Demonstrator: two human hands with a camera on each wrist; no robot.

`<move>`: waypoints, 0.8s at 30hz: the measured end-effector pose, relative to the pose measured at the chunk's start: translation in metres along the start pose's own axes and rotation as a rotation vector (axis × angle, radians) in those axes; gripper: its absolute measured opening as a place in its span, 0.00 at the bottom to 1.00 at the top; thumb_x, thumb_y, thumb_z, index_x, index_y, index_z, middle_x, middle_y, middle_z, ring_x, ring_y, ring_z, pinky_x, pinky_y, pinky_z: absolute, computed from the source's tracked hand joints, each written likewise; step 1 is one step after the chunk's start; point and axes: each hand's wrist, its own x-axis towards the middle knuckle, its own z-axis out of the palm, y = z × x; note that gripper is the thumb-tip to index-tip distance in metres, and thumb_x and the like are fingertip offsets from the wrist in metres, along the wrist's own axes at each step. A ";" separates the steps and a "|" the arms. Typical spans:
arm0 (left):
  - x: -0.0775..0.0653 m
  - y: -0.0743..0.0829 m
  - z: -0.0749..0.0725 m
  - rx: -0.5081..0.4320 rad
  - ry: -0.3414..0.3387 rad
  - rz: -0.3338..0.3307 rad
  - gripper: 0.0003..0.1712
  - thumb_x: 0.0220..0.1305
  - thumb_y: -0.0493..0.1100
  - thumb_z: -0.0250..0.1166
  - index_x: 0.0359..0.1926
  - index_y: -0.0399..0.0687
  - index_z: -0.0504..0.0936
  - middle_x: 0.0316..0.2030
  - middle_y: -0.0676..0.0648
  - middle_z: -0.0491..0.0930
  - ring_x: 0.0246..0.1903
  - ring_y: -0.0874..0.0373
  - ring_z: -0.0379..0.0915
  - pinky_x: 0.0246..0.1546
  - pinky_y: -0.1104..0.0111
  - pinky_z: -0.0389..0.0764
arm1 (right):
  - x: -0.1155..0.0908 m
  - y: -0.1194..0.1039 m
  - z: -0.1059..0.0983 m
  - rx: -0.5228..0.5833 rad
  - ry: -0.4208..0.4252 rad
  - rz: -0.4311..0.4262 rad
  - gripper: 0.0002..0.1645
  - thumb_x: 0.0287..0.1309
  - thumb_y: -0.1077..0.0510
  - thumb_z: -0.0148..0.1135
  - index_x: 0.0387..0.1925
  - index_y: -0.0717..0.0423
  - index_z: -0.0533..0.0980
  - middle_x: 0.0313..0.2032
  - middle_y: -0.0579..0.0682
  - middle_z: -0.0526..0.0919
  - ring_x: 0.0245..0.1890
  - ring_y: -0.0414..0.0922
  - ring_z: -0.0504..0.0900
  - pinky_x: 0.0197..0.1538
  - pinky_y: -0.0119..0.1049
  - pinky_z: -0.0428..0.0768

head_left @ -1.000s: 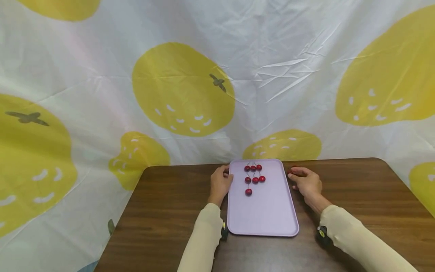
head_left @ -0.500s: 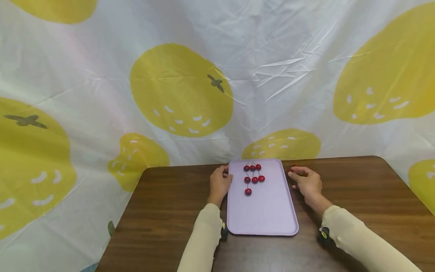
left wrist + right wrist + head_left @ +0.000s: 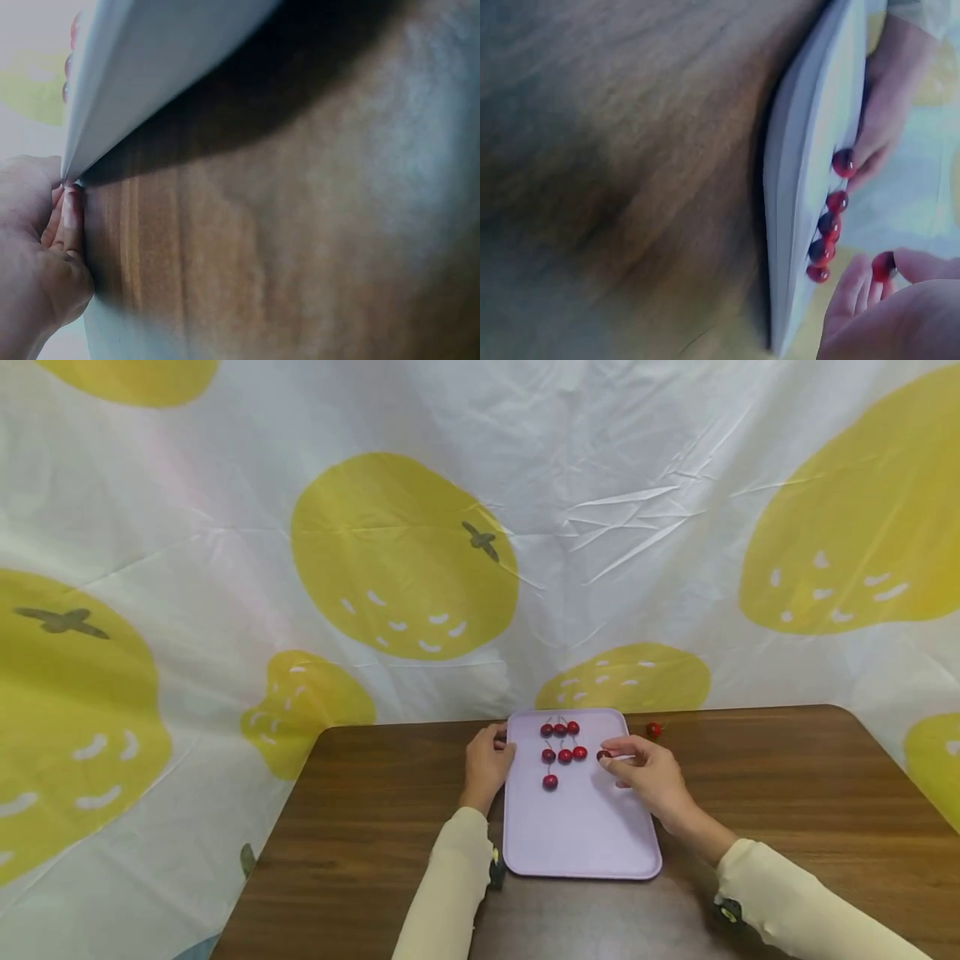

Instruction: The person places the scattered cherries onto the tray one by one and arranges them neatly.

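A pale lilac tray [image 3: 581, 839] lies on the wooden table, bearing several dark red cherries with stems near its far end. Three cherries [image 3: 560, 729] form the far row, three more [image 3: 565, 757] the row below, and a single cherry [image 3: 550, 782] sits nearest at the left. My right hand [image 3: 656, 777] pinches another cherry [image 3: 883, 267] between thumb and fingertips, over the tray's right side beside the second row. At the tray's left edge, my left hand [image 3: 486, 768] grips the rim, its thumb and fingers [image 3: 71, 214] meeting there in the left wrist view.
One more cherry [image 3: 654, 729] rests on the table [image 3: 780, 777] beyond the tray's far right corner. Behind the table hangs a white cloth [image 3: 600, 610] printed with large yellow fruit.
My right hand has moved left from beside the tray to over it, bringing a cherry along. The cherry left on the table is now uncovered. My left hand stays at the rim.
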 end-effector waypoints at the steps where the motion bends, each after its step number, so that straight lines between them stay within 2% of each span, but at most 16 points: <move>1: 0.000 0.000 0.000 -0.003 0.003 0.005 0.19 0.67 0.36 0.70 0.59 0.41 0.86 0.45 0.40 0.86 0.43 0.51 0.85 0.46 0.60 0.88 | -0.001 -0.001 0.004 -0.043 -0.012 -0.029 0.21 0.64 0.57 0.74 0.56 0.63 0.83 0.48 0.59 0.90 0.38 0.39 0.88 0.38 0.32 0.87; 3: -0.001 -0.001 -0.001 -0.010 0.008 0.017 0.19 0.66 0.35 0.70 0.58 0.40 0.86 0.45 0.40 0.86 0.43 0.50 0.86 0.46 0.59 0.88 | -0.002 0.000 0.010 -0.139 -0.045 -0.091 0.17 0.63 0.59 0.74 0.52 0.60 0.85 0.47 0.59 0.90 0.39 0.40 0.89 0.37 0.31 0.85; 6: -0.001 0.000 -0.001 -0.014 0.002 0.005 0.19 0.67 0.36 0.69 0.59 0.40 0.86 0.45 0.40 0.86 0.43 0.50 0.85 0.46 0.59 0.88 | -0.001 0.001 0.018 -0.274 -0.098 -0.171 0.12 0.60 0.60 0.76 0.45 0.55 0.87 0.41 0.54 0.91 0.38 0.40 0.87 0.38 0.29 0.82; 9: 0.000 0.001 -0.002 -0.018 -0.006 -0.005 0.19 0.68 0.36 0.69 0.59 0.41 0.85 0.46 0.40 0.86 0.44 0.50 0.86 0.47 0.59 0.88 | 0.001 0.003 0.023 -0.309 -0.181 -0.227 0.10 0.58 0.64 0.76 0.43 0.56 0.87 0.37 0.52 0.91 0.37 0.41 0.86 0.41 0.29 0.83; 12: 0.000 0.001 -0.002 -0.024 -0.014 -0.013 0.20 0.69 0.37 0.69 0.60 0.41 0.85 0.46 0.40 0.86 0.44 0.50 0.86 0.47 0.58 0.88 | 0.003 0.006 0.028 -0.316 -0.225 -0.257 0.10 0.57 0.67 0.75 0.42 0.59 0.86 0.35 0.51 0.90 0.37 0.39 0.85 0.43 0.29 0.84; 18: 0.002 -0.001 0.000 -0.009 -0.018 -0.010 0.20 0.69 0.37 0.69 0.61 0.42 0.85 0.47 0.41 0.86 0.45 0.50 0.86 0.49 0.58 0.88 | 0.007 0.008 0.034 -0.353 -0.222 -0.299 0.11 0.55 0.69 0.75 0.42 0.62 0.85 0.36 0.55 0.90 0.37 0.41 0.85 0.43 0.31 0.84; 24: 0.002 0.000 -0.001 -0.008 -0.003 -0.004 0.20 0.68 0.36 0.70 0.59 0.41 0.85 0.46 0.40 0.86 0.44 0.50 0.86 0.48 0.58 0.88 | 0.013 0.006 0.040 -0.410 -0.200 -0.299 0.11 0.55 0.69 0.76 0.41 0.62 0.86 0.36 0.54 0.90 0.36 0.43 0.85 0.41 0.31 0.82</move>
